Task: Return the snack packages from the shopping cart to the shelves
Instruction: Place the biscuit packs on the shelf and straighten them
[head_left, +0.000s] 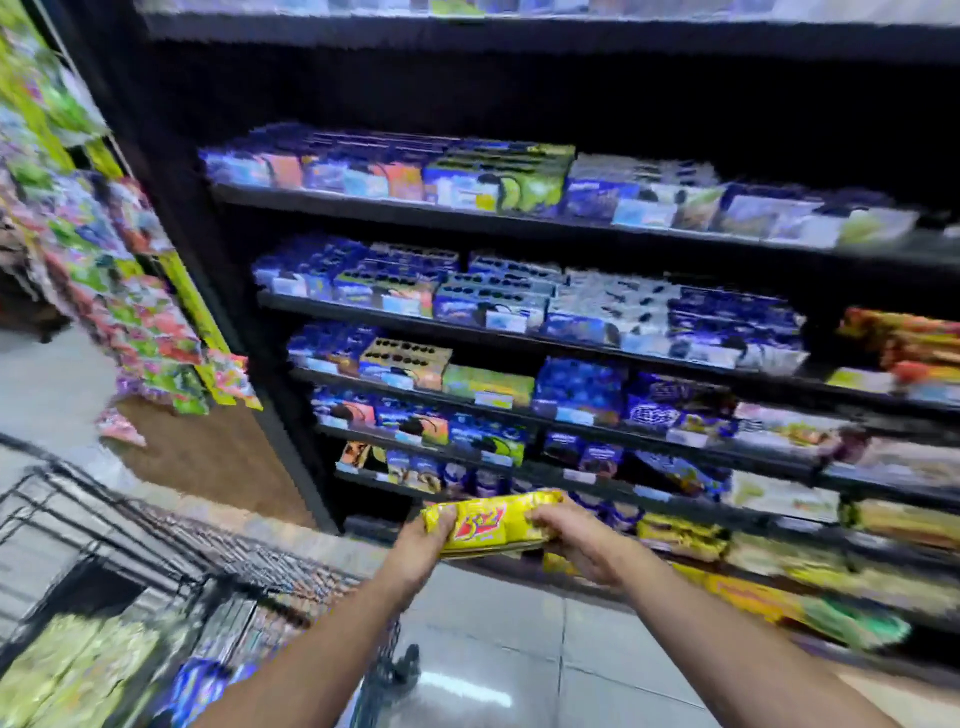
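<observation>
A long yellow snack package (491, 524) with a red logo is held level in front of the low shelves (675, 512). My left hand (423, 543) grips its left end and my right hand (574, 540) grips its right end. The black wire shopping cart (171, 561) stands at the lower left, below my left forearm. Inside it lie pale yellow-green packages (67, 670) and a blue package (200, 686). The whole view is blurred by motion.
Dark shelving (467, 213) runs across the view, stocked mostly with blue cookie boxes; yellow packs (680, 538) fill the low shelves at right. Hanging candy bags (135, 312) cover a rack at left. Grey tiled floor (519, 649) lies between cart and shelves.
</observation>
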